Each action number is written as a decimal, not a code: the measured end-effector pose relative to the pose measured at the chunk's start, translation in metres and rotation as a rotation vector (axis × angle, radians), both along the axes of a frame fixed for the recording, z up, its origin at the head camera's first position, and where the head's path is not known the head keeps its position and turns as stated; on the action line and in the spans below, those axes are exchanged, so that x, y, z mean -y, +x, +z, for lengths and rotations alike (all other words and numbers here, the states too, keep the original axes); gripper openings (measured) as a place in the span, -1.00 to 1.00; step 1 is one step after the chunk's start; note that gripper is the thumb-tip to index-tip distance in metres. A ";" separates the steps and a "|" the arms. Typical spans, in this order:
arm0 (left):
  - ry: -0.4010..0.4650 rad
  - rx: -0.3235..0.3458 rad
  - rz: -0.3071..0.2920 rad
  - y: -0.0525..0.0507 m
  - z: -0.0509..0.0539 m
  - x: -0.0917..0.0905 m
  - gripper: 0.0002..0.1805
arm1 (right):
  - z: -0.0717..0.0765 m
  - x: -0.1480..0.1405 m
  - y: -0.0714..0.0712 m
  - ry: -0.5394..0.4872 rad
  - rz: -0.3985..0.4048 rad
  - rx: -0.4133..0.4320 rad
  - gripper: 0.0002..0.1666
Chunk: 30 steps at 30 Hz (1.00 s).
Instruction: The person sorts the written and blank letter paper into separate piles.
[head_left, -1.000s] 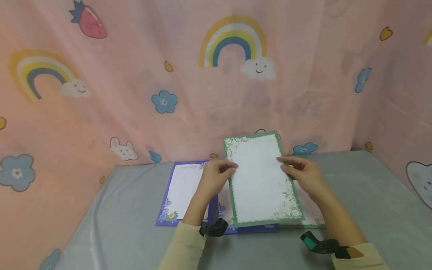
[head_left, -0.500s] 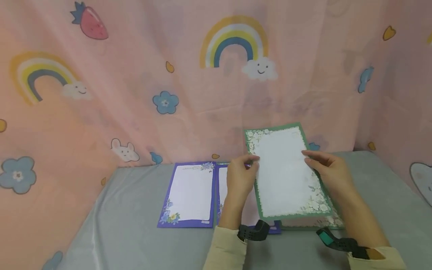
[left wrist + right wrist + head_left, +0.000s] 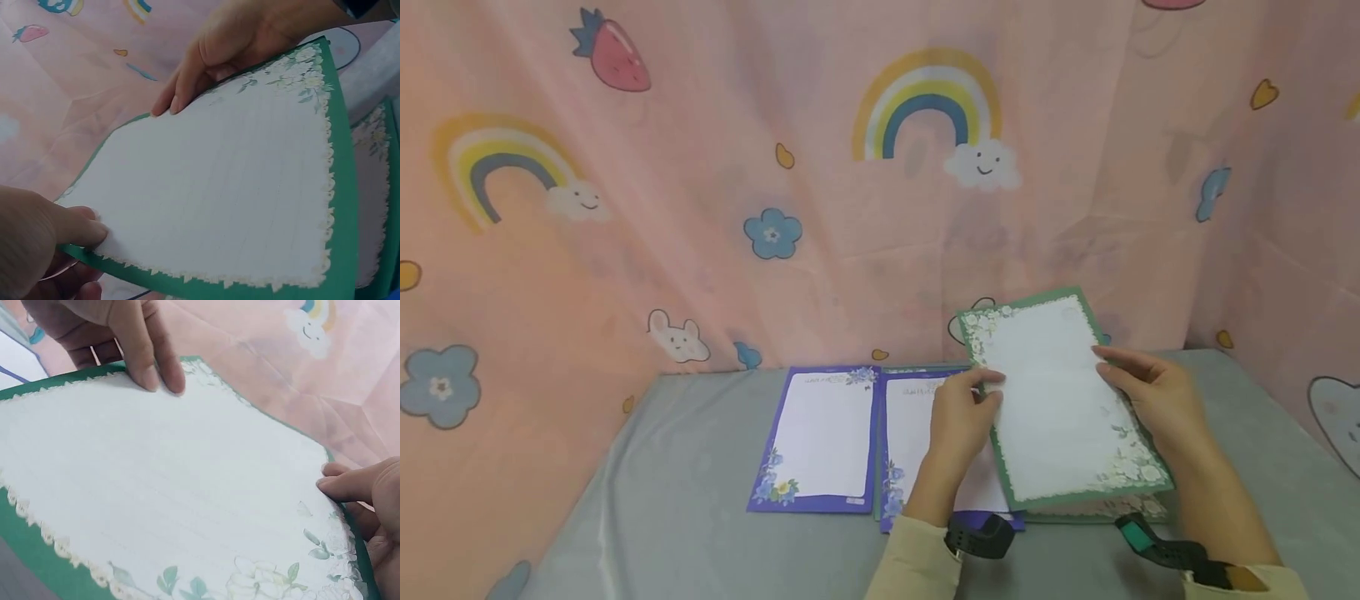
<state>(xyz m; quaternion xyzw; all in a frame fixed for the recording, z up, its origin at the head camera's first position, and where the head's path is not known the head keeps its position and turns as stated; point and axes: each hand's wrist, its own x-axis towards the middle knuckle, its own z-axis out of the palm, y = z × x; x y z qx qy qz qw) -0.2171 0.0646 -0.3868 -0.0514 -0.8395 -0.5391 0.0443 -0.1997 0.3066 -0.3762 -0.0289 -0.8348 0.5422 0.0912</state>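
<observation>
A sheet of green-bordered floral paper (image 3: 1052,400) is held up and tilted above the table, its printed side toward the head view. My left hand (image 3: 958,425) pinches its left edge between thumb and fingers; in the left wrist view the thumb of that left hand (image 3: 37,244) lies on the face, other fingers behind. On the opposite edge my right hand (image 3: 1157,400) pinches the sheet likewise, seen close in the right wrist view as the right hand (image 3: 369,500). Beneath lies another green-bordered floral sheet (image 3: 1097,507), mostly hidden by the held one.
Two purple-bordered floral sheets lie side by side on the grey tablecloth: the left purple sheet (image 3: 823,442) is in full view, the right purple sheet (image 3: 917,425) is partly behind the left hand. Green edges peek out by them. A pink patterned curtain (image 3: 700,208) stands behind.
Both hands have carried the green-bordered sheet to the right, off the purple sheets and over the other green one. It rose slightly, then came down a little.
</observation>
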 end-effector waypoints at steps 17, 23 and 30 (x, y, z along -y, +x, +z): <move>-0.068 0.030 -0.008 0.005 -0.024 -0.019 -0.75 | -0.018 -0.023 0.001 0.104 -0.071 0.046 -0.41; -0.125 0.026 -0.012 0.006 -0.034 -0.026 -0.73 | -0.026 -0.025 -0.003 0.129 -0.098 0.122 -0.36; -0.228 0.021 0.005 0.005 -0.045 -0.026 -0.74 | -0.037 -0.027 -0.003 0.148 -0.086 0.154 -0.34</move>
